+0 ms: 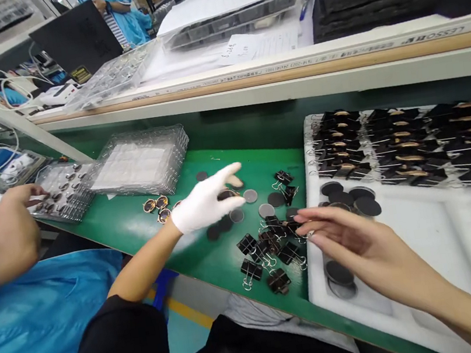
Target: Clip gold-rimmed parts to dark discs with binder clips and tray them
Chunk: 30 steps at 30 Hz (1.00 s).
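Note:
My left hand (206,201), in a white glove with bare fingertips, is over the green table (136,221) with its fingers apart, above round discs (251,196). A dark round piece shows beside its fingers; whether they touch it is unclear. My right hand (361,246) is bare, its fingers closed together at the edge of the white tray (425,231), beside a pile of black binder clips (267,242). What its fingertips hold, if anything, is too small to name. Small gold-rimmed round parts (162,202) lie left of the glove.
Rows of clipped black pieces (402,140) and dark discs (366,204) are in the tray. Clear plastic trays (140,161) are stacked at the back left. A shelf edge (249,89) spans above. A co-worker's hand (28,195) reaches parts at the left.

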{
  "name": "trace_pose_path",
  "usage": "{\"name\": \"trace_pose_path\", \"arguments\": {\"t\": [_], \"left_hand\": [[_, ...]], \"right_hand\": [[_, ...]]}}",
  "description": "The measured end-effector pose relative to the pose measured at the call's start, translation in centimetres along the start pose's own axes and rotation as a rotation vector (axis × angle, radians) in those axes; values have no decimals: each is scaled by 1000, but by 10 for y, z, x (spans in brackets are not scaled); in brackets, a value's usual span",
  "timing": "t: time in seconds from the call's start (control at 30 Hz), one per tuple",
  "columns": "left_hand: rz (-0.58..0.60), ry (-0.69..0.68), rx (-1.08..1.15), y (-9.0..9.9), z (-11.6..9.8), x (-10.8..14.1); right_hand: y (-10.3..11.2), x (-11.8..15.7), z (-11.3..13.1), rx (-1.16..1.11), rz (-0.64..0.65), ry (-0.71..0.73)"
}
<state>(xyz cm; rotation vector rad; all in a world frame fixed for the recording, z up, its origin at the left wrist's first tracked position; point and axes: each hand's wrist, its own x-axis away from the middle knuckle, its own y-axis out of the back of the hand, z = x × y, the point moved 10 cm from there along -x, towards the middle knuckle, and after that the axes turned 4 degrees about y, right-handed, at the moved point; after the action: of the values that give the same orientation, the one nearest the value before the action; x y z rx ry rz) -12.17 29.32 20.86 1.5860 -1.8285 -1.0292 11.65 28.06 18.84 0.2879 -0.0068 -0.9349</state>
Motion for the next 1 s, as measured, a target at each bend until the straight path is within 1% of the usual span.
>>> {"name": "trace_pose_path", "arguments": {"t": [0.07,0.1,0.13,0.17,0.2,0.23,0.27,0.3,0.37,0.4,0.43,0.5,0.53,0.57,0.6,0.63,0.7,0.77,0.83,0.9,0.93,1.0], "left_hand": [[87,-145,130,-18,-57,-7],[111,-233,155,-26,-84,-10],[136,-306,157,-33,-106,-13],[149,-362,149,-39,-123,-16],[155,-396,133,-42,-134,-19],[149,-407,112,-43,-138,-23],[125,-395,85,-40,-137,-27],[84,-363,43,-33,-131,-30],[15,-257,-111,-18,-106,-35],[11,-185,-228,-14,-88,-36],[44,-108,-365,-12,-68,-35],[212,49,-646,-19,-22,-28],[307,115,-747,-24,-1,-23],[384,161,-806,-29,17,-18],[436,175,-828,-34,28,-14],[466,160,-829,-40,35,-12],[452,95,-845,-48,36,-13],[398,54,-919,-51,33,-17],[349,53,-979,-51,29,-21],[302,49,-995,-49,22,-25],[255,42,-989,-45,16,-26],[93,15,-925,-31,-5,-28]], "right_hand": [[-9,1,-13,-414,-22,-223],[-15,2,-17,-592,-31,-303],[-20,3,-19,-735,-38,-360],[-23,4,-20,-841,-43,-397],[-25,5,-21,-913,-43,-419],[-25,6,-22,-959,-44,-433],[-25,7,-23,-986,-50,-445],[-23,8,-24,-999,-62,-458],[-16,10,-28,-1006,-107,-488],[-11,11,-30,-1008,-140,-502],[-6,10,-33,-1012,-180,-510],[5,8,-36,-1033,-260,-506],[11,7,-38,-1046,-297,-498],[15,6,-40,-1058,-328,-490],[18,5,-41,-1066,-351,-485],[20,4,-43,-1069,-368,-485],[20,4,-46,-1066,-388,-502],[17,4,-49,-1048,-398,-520],[17,3,-49,-1018,-408,-515],[23,2,-46,-988,-411,-483],[29,2,-44,-977,-412,-463],[46,1,-35,-962,-426,-408]]}}
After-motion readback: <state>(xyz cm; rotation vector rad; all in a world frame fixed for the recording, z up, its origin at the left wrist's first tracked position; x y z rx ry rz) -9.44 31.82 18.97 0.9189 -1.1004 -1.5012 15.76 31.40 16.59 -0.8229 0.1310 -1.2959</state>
